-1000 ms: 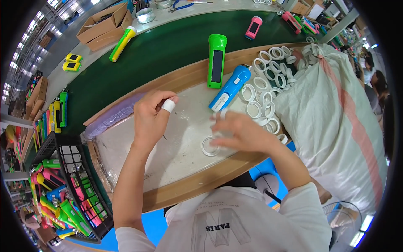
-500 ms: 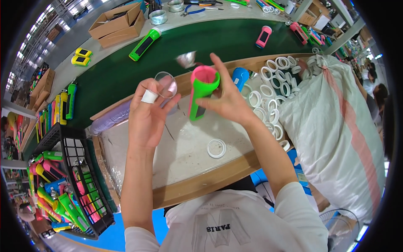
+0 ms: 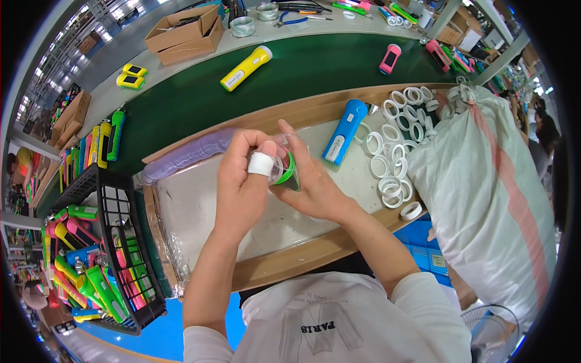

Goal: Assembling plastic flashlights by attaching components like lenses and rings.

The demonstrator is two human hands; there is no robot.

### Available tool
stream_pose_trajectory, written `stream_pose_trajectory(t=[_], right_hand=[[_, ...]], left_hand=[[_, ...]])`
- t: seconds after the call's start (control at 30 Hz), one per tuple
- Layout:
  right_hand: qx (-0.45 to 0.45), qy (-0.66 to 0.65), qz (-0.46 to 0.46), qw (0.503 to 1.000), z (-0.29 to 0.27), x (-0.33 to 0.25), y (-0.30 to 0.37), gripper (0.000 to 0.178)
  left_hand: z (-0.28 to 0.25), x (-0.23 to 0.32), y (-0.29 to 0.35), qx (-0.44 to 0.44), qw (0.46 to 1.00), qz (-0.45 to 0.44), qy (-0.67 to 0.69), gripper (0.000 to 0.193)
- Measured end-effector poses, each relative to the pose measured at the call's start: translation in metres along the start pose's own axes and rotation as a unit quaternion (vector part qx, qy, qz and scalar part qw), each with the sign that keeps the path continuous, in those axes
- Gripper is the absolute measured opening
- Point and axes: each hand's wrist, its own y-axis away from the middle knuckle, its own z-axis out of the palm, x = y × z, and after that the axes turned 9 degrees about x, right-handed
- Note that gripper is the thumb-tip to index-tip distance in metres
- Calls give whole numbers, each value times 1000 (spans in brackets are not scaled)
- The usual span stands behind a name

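Lens, round and clear (image 3: 278, 173), pinched in the left hand (image 3: 241, 184), now meets the green flashlight shell (image 3: 292, 170) the right hand's (image 3: 317, 190) gripping, 12 o'clock; gap's basically gone, parts together.

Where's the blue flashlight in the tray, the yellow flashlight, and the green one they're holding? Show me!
Blue flashlight (image 3: 345, 133), head view: middle of its body.
Yellow flashlight (image 3: 245, 69), head view: middle of its body.
Green flashlight (image 3: 286, 176), head view: rim of its wide end.
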Motion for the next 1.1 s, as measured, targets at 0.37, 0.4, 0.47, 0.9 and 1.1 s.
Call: stream_pose_trajectory(t=[0.37,0.4,0.47,0.9,1.1], right_hand=[[77,-208,35,974,27,15,19,52],[72,-235,56,968,25,11,18,43],[83,-251,48,963,22,14,19,41],[64,-159,-11,985,24,6,27,89],[16,-201,3,979,33,3,22,79]], left_hand=[[2,-55,0,22,972,-3,235,12],[1,-54,-1,24,962,0,272,12],[-7,-46,-3,33,967,-45,248,11],[-16,-19,4,-13,990,32,-139,9],[-24,-28,10,32,993,77,-84,19]])
